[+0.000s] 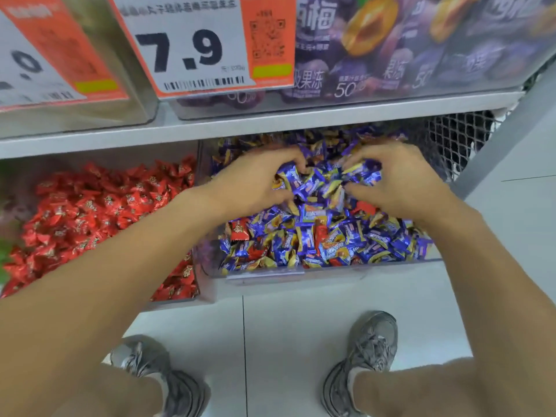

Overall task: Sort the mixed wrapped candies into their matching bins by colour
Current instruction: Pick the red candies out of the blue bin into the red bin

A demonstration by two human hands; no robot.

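Blue-wrapped candies (319, 236) filled the right clear bin (331, 270), a few red strays (239, 230) among them. Both the left hand (255, 182) and right hand (397, 179) curled around heaped blue candies. Red candies (90, 212) filled the left bin (180, 302).

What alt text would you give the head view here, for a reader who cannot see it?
Both hands, left hand and right hand, gather blue candies in the blue bin, where stray red candies lie mixed in. The red bin sits to its left, under a 7.9 price tag.
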